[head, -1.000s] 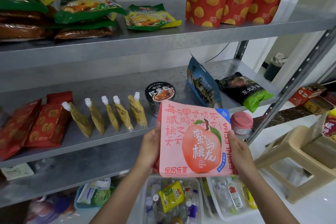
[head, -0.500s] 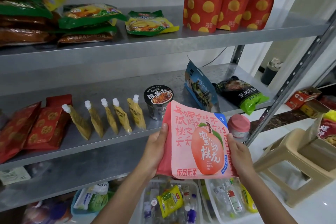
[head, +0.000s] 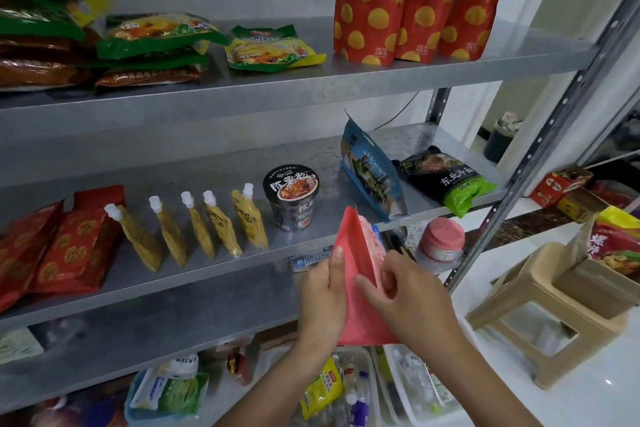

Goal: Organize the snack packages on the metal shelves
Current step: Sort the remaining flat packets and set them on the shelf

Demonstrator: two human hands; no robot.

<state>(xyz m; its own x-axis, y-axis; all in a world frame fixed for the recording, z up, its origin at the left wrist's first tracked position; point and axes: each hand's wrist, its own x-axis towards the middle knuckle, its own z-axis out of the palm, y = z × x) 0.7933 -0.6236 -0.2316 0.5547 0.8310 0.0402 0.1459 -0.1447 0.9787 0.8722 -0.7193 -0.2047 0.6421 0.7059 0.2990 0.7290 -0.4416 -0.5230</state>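
Both grips clamped: left hand [head: 323, 302] and right hand [head: 414, 305] pinch the pink pouch [head: 356, 253] edge-on at the near edge of the middle shelf [head: 329, 194], just right of the noodle cup [head: 291, 199]

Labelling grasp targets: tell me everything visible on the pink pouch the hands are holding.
The pink pouch is a flat, flexible packet that looks like matte plastic film. It is held upright and nearly edge-on, so its plain salmon-pink back faces the camera. Only a sliver of the printed front with a blue corner shows on the right. The left hand grips it with the thumb along the back, and the right hand pinches its right edge. It sits in front of the middle shelf; any contact with the shelf is unclear.
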